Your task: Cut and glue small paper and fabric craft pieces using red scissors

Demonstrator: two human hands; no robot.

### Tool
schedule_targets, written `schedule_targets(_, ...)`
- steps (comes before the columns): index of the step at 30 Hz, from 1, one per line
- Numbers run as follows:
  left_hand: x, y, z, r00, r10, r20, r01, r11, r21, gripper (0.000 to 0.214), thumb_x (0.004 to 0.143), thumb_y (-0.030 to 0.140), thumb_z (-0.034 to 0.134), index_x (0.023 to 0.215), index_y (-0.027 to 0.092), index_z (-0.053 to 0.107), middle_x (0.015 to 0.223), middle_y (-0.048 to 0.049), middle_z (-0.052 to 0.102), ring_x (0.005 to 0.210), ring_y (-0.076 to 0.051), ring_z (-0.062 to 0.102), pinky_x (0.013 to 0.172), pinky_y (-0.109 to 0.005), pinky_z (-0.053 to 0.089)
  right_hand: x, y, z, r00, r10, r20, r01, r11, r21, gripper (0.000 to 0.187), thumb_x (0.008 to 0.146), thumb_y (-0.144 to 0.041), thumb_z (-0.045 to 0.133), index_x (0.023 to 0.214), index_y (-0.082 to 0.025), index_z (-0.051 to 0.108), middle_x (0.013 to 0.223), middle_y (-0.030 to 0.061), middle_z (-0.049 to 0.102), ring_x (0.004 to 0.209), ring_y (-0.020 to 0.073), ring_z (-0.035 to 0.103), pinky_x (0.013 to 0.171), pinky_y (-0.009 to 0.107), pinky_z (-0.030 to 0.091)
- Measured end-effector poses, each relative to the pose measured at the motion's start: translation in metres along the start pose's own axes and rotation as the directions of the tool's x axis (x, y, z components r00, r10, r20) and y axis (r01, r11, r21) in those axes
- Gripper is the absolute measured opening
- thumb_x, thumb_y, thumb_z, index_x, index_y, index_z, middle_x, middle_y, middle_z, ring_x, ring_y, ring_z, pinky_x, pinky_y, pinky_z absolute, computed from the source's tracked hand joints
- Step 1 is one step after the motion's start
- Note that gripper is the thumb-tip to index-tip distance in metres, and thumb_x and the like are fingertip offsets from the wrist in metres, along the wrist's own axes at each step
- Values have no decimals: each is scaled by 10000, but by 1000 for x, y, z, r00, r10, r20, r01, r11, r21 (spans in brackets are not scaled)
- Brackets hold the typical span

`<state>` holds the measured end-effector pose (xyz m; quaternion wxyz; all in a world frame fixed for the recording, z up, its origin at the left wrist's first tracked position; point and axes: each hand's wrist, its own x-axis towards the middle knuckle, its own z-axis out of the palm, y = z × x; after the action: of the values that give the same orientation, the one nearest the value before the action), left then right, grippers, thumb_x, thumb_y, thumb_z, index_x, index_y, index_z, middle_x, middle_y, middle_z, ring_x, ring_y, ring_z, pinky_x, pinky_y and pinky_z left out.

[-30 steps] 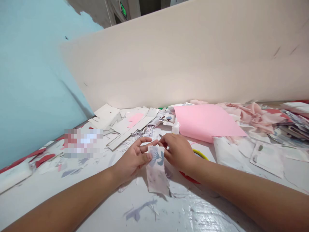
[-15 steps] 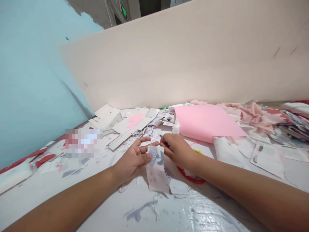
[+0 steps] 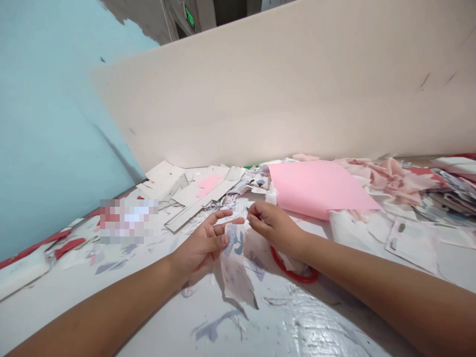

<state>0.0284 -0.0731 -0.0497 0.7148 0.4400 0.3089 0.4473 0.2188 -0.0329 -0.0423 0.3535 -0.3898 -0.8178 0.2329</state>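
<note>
Between the thumb and fingers of my left hand (image 3: 208,243) is a small strip of pale cloth (image 3: 238,277) printed with a blue-grey flower. Its lower end hangs down close over the table. My right hand (image 3: 269,223) is just to the right of the cloth's top edge, with thumb and fingertips pinched together. Whatever those fingertips hold, if anything, is too small to make out. Under my right wrist lies a red ring-shaped thing (image 3: 297,277), partly hidden by the forearm.
A large pink sheet (image 3: 320,191) lies behind my right hand. White card pieces (image 3: 204,201) and scraps are piled at the back left. Crumpled pink cloth (image 3: 394,178) and stacked fabric (image 3: 453,198) sit at the right. A cream partition (image 3: 282,99) stands behind the table.
My left hand and the cloth have shifted slightly left, and the cloth hangs a little lower. My right fingertips have drawn apart from the cloth's top edge.
</note>
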Motion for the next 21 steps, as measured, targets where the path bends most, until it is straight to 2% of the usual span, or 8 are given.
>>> schedule_targets(5,-1,2,-1,1000,-18,-2,18,999,-28,500,644,151,720,1083,260,507,1076,-16,639,662,-101,643,680,-259,521,2,-7,-13,998,-21,-52,25,996,84,156,795,-223,414,641,-197,414,625,-37,451,590,112,408,553,236,315)
schedule_targets(10,0,2,0,1000,-14,-19,14,1000,-17,501,633,147,726,1074,256,515,1068,-22,643,701,-115,646,657,-241,521,5,-13,-33,984,100,-147,-57,960,275,117,755,-203,386,645,-204,425,601,-38,477,590,121,425,548,241,324)
schedule_targets(12,1,1,1,999,4,-39,-4,1000,-6,483,648,130,711,1073,248,514,1094,-30,632,718,-110,644,681,-246,520,6,-13,-38,991,105,-81,-71,937,341,149,727,-167,351,596,-200,413,570,-30,486,583,124,439,556,250,334)
schedule_targets(14,2,0,1,997,22,-67,-22,1000,4,459,665,120,695,1066,244,508,1113,-34,622,738,-112,643,677,-243,518,6,-12,-41,995,71,73,-93,932,350,196,722,-161,352,541,-192,420,547,-20,499,572,122,452,563,255,347)
schedule_targets(17,4,0,1,991,56,-121,-53,998,25,433,676,122,687,1049,228,496,1096,-47,624,771,-126,639,664,-240,511,7,-13,-45,961,61,271,-139,951,278,197,727,-207,443,550,-171,522,551,-21,519,538,106,452,522,239,340)
schedule_targets(21,6,-1,-1,982,96,-163,-89,995,52,429,675,120,688,1039,219,483,1033,-38,637,782,-130,630,686,-252,502,7,-15,-52,950,78,302,-147,966,212,112,693,-258,559,646,-176,619,533,-43,505,501,87,427,454,208,302)
